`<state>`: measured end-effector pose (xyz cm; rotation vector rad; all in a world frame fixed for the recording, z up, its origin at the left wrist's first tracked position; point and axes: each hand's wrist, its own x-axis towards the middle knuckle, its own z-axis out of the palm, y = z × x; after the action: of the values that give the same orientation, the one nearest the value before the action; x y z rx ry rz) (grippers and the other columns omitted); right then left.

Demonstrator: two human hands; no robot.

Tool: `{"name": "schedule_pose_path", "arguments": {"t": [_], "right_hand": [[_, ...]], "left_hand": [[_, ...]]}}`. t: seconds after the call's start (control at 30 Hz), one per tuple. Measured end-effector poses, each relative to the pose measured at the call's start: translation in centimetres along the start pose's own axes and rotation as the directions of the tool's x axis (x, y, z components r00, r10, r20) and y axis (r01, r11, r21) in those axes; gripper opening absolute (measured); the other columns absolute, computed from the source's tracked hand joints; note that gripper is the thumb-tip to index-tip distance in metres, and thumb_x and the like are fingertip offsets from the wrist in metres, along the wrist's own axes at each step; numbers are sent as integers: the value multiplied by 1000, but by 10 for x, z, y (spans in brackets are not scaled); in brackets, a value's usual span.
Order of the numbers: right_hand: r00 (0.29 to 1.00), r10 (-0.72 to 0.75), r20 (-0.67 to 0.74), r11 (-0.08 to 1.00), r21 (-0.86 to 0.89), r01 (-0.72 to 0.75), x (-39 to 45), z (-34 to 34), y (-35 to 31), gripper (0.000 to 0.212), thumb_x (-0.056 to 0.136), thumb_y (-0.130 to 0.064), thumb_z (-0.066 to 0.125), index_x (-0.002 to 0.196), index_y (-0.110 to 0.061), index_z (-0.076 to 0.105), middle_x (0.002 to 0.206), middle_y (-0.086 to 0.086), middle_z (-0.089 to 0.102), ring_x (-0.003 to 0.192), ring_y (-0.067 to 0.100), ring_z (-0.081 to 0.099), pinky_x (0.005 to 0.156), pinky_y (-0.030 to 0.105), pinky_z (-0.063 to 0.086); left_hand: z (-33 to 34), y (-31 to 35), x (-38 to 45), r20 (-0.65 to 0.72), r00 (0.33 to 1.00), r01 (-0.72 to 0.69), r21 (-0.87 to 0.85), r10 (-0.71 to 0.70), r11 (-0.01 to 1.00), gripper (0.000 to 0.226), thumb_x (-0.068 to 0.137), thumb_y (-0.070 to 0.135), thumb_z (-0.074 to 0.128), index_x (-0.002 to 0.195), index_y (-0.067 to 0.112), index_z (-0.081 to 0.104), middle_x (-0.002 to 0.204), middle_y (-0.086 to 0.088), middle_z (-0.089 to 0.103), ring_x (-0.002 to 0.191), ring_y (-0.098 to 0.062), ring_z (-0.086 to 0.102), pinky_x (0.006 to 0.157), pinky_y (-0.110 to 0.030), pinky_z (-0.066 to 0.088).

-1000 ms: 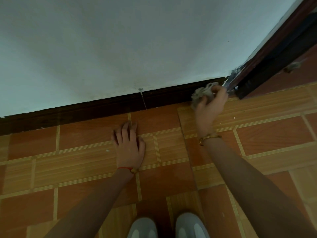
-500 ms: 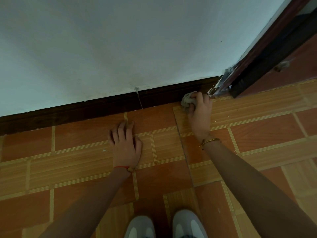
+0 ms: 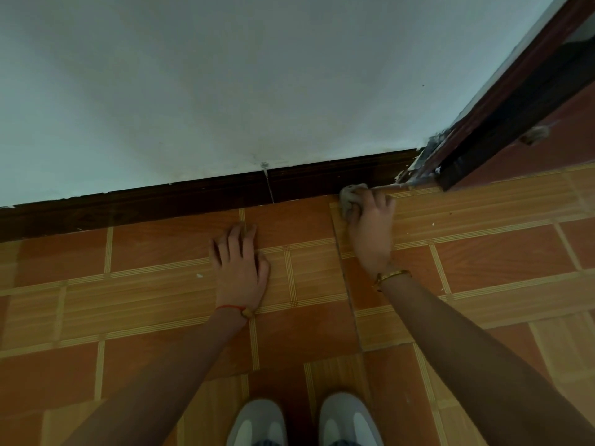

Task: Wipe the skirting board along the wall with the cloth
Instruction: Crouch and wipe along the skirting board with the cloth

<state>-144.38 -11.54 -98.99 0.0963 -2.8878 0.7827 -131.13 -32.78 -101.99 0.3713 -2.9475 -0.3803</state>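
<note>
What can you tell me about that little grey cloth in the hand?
The cloth is a small, pale grey rag, soft-looking and scrunched into a wrinkled ball. The right hand holds it, fingers curled round it, so only its left and top parts show. It sits low, where the floor tiles meet the dark brown skirting board, near the door frame corner.

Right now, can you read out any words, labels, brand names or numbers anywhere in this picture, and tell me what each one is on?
There is no readable text.
wall: plain, no writing.
skirting board: dark, no label.
floor tiles: pattern only.
cloth in the right hand: no tag visible.
bracelets on both wrists and the shoes: no lettering I can make out.
</note>
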Motion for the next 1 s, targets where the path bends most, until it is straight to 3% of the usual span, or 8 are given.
{"name": "schedule_pose_path", "arguments": {"t": [0.1,0.17,0.33,0.4,0.57,0.73,0.9,1.0], "right_hand": [[992,-122,42,991,-41,124,-3,3,-4,34,88,-11,48,120,-8,60,116,13,60,106,32,45,89,41,44],[991,-128,26,985,-117,130,1,-2,9,34,89,-15,49,121,-12,60,117,10,61,104,30,47,85,38,42],[977,187,-99,971,-130,-199,10,-10,30,34,92,-13,50,126,-12,55,134,12,51,110,35,44,88,39,35],[963,242,-117,965,-75,-252,9,-7,18,36,91,-10,49,127,-10,54,135,15,49,110,37,43,87,40,35],[996,81,-37,997,18,-80,-16,19,-33,36,90,-9,49,125,-8,57,121,16,56,103,34,43,84,38,37],[953,-271,133,962,16,271,-37,45,-89,30,85,-3,59,113,-13,64,113,11,60,96,28,46,83,34,39],[941,-297,164,951,-39,307,-27,42,-79,33,87,-7,57,118,-17,63,117,9,60,98,28,47,81,36,41],[972,-217,91,970,-96,225,-18,29,-53,35,88,-7,54,120,-17,62,121,10,60,102,30,48,80,36,40]], "left_hand": [[-4,-3,-1,49,999,-1,4,1,1000,55,97,34,35,145,11,47,146,-17,46,137,-37,40,117,-63,24],[-9,-7,-5,67,998,-16,12,15,1000,56,97,34,34,147,12,45,146,-16,46,138,-36,38,118,-63,23],[-22,-24,-14,94,995,-20,40,16,999,55,96,35,34,146,14,46,147,-14,45,139,-37,36,119,-64,20],[-27,-26,-17,100,995,4,40,-8,999,55,96,35,34,145,13,47,146,-14,45,140,-37,35,118,-65,20],[-35,-34,-20,106,994,25,41,-29,999,56,94,37,34,144,13,46,146,-16,45,141,-36,32,119,-65,20],[-42,-47,-27,91,994,58,45,-62,997,54,95,36,34,142,13,47,146,-16,45,139,-37,34,118,-65,21],[-44,-68,-30,108,989,93,64,-100,994,54,96,35,33,143,13,48,147,-15,45,141,-37,36,120,-64,18],[-44,-78,-31,97,990,101,58,-106,993,53,96,34,34,143,13,47,146,-14,46,140,-36,35,120,-63,18]]}}
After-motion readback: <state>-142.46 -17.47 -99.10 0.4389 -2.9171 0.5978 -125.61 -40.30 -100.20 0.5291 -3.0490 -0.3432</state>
